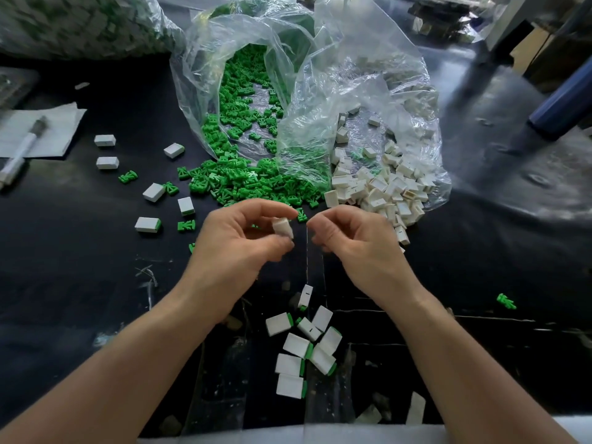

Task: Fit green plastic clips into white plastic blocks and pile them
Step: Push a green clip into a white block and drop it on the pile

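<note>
Left hand (pixel 237 241): grip closed on one white block (pixel 283 227), pinched between thumb and fingertips, held above the table (pixel 80 277) at mid-frame. No green visible on that block from this angle.

Right hand (pixel 352 241): just beside the left, not touching it. Fingers curled in, thumb and forefinger tips close together. Grip is narrow, but I cannot tell if anything is in it.

Stock: green clips (pixel 243 184) spill from an open clear bag (pixel 192 75) onto the table just beyond the hands. White blocks heap (pixel 381 190) sits in a second clear bag (pixel 416 91) right next to it, with the two heaps touching at the front edge.

Done parts: finished pile (pixel 296 346) lies near the table edge between the forearms. These are white blocks with green showing at one end, loosely overlapping.

Strays: scattered blocks (pixel 148 224) and a few loose clips (pixel 186 225) lie left of the hands, and a single clip (pixel 506 301) sits well off to the right.

Far left: pen (pixel 22 149) lying on a sheet of paper (pixel 57 123).
</note>
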{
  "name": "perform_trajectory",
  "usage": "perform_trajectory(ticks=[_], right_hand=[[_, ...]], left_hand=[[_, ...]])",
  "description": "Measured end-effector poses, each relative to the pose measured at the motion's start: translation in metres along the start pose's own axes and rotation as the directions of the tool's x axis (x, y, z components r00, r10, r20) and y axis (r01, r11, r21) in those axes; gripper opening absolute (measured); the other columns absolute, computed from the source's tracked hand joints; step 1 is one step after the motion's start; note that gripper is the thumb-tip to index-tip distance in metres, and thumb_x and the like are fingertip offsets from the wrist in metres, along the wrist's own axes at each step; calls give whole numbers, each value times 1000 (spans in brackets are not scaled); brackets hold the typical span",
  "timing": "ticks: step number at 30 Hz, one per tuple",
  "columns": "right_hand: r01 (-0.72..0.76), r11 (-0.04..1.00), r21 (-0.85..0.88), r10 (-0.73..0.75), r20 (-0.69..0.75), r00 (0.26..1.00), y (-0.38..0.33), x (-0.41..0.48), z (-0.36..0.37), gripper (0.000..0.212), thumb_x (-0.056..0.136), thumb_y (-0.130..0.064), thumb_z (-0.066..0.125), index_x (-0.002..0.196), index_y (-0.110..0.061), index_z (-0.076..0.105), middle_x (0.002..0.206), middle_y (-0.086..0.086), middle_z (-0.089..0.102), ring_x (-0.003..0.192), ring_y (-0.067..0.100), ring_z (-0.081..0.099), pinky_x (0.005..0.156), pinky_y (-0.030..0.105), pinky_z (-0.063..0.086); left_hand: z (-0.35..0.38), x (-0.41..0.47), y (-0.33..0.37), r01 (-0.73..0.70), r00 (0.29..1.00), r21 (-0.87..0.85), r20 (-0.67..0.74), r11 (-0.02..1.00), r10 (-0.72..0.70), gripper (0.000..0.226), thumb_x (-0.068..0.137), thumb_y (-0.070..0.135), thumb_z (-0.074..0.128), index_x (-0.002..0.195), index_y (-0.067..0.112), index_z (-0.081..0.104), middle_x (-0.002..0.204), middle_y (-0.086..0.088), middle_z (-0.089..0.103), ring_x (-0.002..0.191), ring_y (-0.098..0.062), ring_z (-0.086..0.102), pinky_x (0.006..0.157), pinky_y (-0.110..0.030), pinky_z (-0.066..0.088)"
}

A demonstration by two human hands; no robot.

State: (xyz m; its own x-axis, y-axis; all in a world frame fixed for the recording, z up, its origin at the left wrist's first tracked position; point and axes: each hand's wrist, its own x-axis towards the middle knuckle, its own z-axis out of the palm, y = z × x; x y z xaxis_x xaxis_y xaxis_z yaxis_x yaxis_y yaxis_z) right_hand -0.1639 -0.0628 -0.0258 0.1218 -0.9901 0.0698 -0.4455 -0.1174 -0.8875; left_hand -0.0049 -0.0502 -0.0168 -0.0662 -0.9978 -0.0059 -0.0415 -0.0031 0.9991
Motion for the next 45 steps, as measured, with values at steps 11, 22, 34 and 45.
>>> perform_trajectory(ticks=[11, 22, 34, 45], right_hand=[[181, 812, -555, -94, 182, 979, 6, 4, 17, 32, 89, -27, 58, 121, -21, 61, 109, 5, 51, 108, 23, 43, 93, 35, 33], [90, 995, -49, -94, -88, 992, 0, -1, 1, 25, 81, -5, 67, 84, -30, 63, 72, -12, 58, 65, 2, 53, 65, 13, 44], [123, 980, 160, -120, -25, 992, -10, -6, 0, 24, 82, -2, 65, 82, -27, 65, 80, -1, 68, 76, 17, 65, 77, 37, 55], [88, 991, 100, -91, 23, 996, -10, -6, -1, 15, 86, -12, 63, 84, -26, 64, 77, 2, 68, 70, 16, 66, 73, 39, 56]], left_hand=[[-3, 5, -3, 95, 993, -159, -48, 983, -104, 21, 60, 3, 74, 68, 18, 62, 73, -2, 73, 65, -9, 66, 54, -19, 53], [-1, 4, -2, 153, 988, -258, 25, 954, -152, 27, 78, -14, 55, 79, 10, 67, 70, -6, 67, 62, -13, 68, 55, -17, 53], [1, 3, -2, 152, 988, -191, 52, 970, -145, 22, 57, 13, 69, 78, 7, 66, 66, -4, 70, 63, -12, 68, 56, -19, 54], [1, 2, -2, 140, 989, -203, 68, 969, -129, 22, 57, 14, 69, 77, 7, 66, 66, -5, 70, 61, -12, 67, 55, -19, 53]])
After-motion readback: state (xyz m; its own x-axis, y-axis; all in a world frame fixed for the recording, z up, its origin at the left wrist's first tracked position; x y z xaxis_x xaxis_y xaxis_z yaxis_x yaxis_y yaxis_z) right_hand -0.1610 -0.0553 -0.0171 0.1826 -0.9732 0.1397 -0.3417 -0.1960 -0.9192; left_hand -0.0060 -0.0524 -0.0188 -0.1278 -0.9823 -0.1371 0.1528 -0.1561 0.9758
